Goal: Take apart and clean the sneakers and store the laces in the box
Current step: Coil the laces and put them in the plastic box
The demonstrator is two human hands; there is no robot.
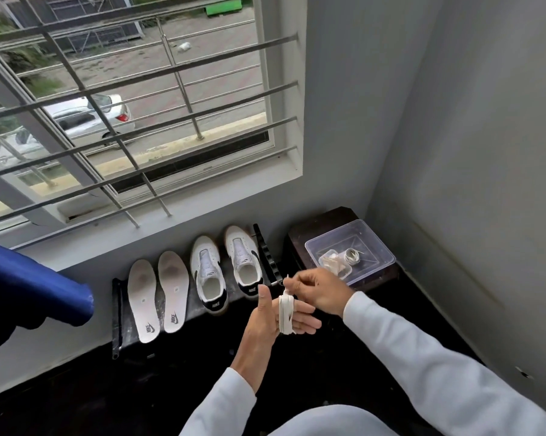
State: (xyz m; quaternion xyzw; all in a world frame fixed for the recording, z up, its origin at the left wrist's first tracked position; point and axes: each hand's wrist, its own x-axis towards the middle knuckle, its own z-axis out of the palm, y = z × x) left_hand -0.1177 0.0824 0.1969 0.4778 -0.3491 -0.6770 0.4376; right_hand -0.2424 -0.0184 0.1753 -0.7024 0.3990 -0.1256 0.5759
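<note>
**Winding the second lace before it goes in the box**

The fingers (300, 320) of the left hand (274, 316) are held straight and close together, thumb up, serving as a spool: a white lace (285, 313) is wrapped in several turns around them. The right hand (317, 291) sits just above and to the right, its fingers curled in and pinching the free end of that lace, which rises in a short tail from the coil toward the pinch. Both hands hover above the dark floor, in front of the low rack.

On that rack (120, 313), against the wall under the window, lie two insoles (158, 294) side by side and, to their right, two white sneakers (226, 270) with dark heel tabs, tongues open and no laces visible in the eyelets. Further right, a clear plastic box (351, 253) stands on a dark stool (337, 228); inside it lies what looks like one lace bundle (353, 255), already coiled, and a smaller container holding something pale.

Judging from this, the taking-apart is done and the step in hand is bundling the remaining lace. Little free lace seems left, so the next move calls for tucking or wrapping the end so the coil holds, sliding it off the left fingers without letting the turns spring loose, then reaching right to set it in the box beside the first bundle. Whether the sneakers have been cleaned cannot be told.
</note>
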